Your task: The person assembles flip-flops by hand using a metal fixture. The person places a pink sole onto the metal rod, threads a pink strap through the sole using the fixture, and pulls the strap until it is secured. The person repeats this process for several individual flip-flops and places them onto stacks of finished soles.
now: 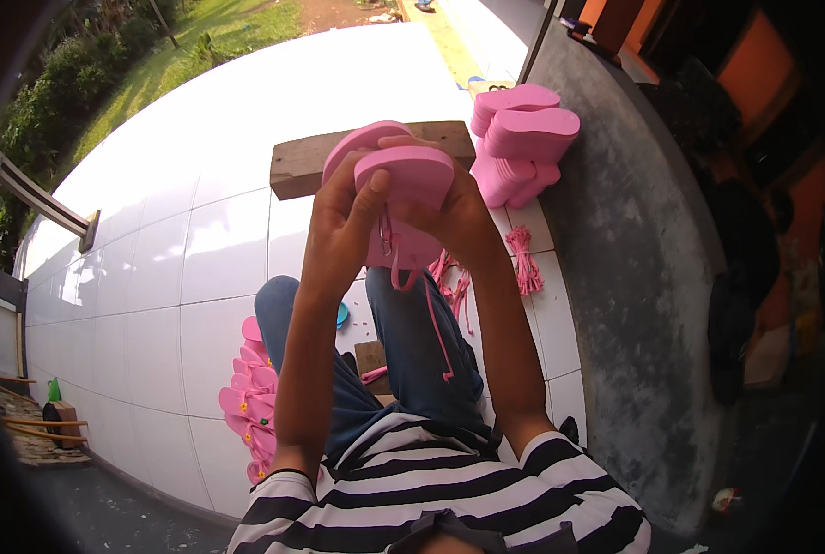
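Both my hands are closed around a pair of pink foam flip-flop soles (405,169), raised above my knees. My left hand (339,222) grips their left side, its thumb pressed on the near sole. Around the right side wraps my right hand (459,217), with its thumb across the near sole's face. A second pink sole (362,140) shows just behind the near one. Below the thumbs hangs a thin pink strap (436,323), its knobbed end dangling over my lap. A small metal piece (387,238) sits near the strap's top; its kind is unclear.
A wooden beam (297,169) lies on the white tiles beyond my hands. Stacked pink soles (528,134) stand at the right, near bundled pink straps (524,263). Several strapped pink flip-flops (251,402) lie left of my legs. A blue round object (342,315) and a small wooden block (369,355) show between my legs.
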Demonstrator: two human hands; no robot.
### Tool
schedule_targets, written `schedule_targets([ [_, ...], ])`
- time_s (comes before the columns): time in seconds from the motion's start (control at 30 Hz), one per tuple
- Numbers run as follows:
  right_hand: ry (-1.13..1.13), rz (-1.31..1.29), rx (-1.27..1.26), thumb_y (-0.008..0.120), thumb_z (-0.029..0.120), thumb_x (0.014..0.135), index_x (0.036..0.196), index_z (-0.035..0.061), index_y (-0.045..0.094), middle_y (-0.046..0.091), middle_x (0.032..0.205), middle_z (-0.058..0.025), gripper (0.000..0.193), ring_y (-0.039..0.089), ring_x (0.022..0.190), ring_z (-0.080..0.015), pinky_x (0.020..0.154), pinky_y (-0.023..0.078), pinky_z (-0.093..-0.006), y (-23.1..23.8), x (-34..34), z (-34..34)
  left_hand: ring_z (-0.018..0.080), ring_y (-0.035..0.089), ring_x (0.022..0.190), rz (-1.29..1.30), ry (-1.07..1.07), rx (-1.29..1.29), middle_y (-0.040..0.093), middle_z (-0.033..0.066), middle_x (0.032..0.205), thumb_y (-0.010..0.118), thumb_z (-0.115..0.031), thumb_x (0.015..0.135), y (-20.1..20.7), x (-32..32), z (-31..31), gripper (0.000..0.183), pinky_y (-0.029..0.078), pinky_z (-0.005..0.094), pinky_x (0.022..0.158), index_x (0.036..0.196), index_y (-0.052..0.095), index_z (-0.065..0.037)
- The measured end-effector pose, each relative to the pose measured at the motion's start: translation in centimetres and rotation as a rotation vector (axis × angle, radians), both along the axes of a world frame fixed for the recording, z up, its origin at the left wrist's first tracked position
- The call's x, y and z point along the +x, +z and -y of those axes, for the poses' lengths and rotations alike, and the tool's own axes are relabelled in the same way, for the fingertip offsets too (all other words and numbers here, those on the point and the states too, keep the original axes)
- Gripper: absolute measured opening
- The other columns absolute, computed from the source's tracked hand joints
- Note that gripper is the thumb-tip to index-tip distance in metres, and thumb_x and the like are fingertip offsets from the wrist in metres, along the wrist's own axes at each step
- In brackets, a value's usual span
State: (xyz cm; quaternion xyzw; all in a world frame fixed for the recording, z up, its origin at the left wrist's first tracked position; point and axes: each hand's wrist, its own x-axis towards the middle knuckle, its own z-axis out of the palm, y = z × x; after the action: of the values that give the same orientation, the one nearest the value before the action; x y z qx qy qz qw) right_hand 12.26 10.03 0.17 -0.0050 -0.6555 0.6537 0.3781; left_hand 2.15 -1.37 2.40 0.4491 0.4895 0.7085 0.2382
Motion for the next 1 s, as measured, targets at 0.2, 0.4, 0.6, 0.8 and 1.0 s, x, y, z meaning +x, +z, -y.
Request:
schedule_targets([
  [0.2, -0.069, 0.127, -0.202, 0.073, 0.015, 0.086, 0.117, 0.0021, 0.063, 0.068, 0.104, -0.0068, 0.035, 0.064, 0.095, -0.0131, 0.084, 0.053, -0.0298, -0.2, 0.9, 3.7, 0.0071, 0.053, 0.088, 0.012, 0.080, -0.051, 0.062, 0.0020, 0.096, 0.049, -0.034, 0.105, -1.5, 1.6, 1.9, 0.036, 0.044, 0.0243, 0.078, 0.113, 0.061, -0.002],
  [0.4, -0.229, 0.082, -0.171, 0.070, 0.012, 0.089, 0.120, 0.0027, 0.064, 0.069, 0.108, -0.0079, 0.033, 0.064, 0.099, -0.0140, 0.087, 0.053, -0.0300, -1.0, 1.7, 6.4, 0.0076, 0.055, 0.090, 0.046, 0.182, -0.049, 0.063, 0.0031, 0.097, 0.048, -0.036, 0.105, -1.4, 3.9, 3.1, 0.039, 0.045, 0.0237, 0.080, 0.113, 0.061, 0.000],
  [0.6, -0.294, -0.045, 0.025, 0.070, 0.009, 0.089, 0.117, 0.0051, 0.063, 0.067, 0.117, -0.0157, 0.029, 0.067, 0.107, -0.0266, 0.090, 0.056, -0.0365, -0.8, 2.5, 7.9, 0.0117, 0.062, 0.091, -0.017, 0.157, -0.026, 0.067, 0.0084, 0.096, 0.053, -0.030, 0.102, -1.2, 3.9, 4.3, 0.034, 0.047, 0.0259, 0.081, 0.108, 0.062, 0.002],
  [0.8, -0.197, -0.133, 0.020, 0.074, 0.010, 0.085, 0.114, 0.0049, 0.062, 0.066, 0.116, -0.0186, 0.032, 0.067, 0.107, -0.0297, 0.090, 0.056, -0.0384, -2.0, 2.6, 6.6, 0.0204, 0.070, 0.075, -0.185, 0.208, 0.007, 0.069, 0.0147, 0.083, 0.061, -0.030, 0.097, -1.3, 3.6, 3.6, 0.034, 0.053, 0.0282, 0.069, 0.102, 0.064, 0.004],
  [1.0, -0.139, -0.067, 0.274, 0.075, 0.012, 0.084, 0.112, 0.0054, 0.065, 0.067, 0.115, -0.0164, 0.031, 0.070, 0.102, -0.0253, 0.091, 0.056, -0.0378, -3.9, 9.4, 11.8, 0.0211, 0.069, 0.062, -0.289, 0.191, 0.183, 0.069, 0.0134, 0.073, 0.066, -0.026, 0.093, -1.8, 5.7, 6.3, 0.032, 0.053, 0.0276, 0.058, 0.091, 0.065, 0.006],
])
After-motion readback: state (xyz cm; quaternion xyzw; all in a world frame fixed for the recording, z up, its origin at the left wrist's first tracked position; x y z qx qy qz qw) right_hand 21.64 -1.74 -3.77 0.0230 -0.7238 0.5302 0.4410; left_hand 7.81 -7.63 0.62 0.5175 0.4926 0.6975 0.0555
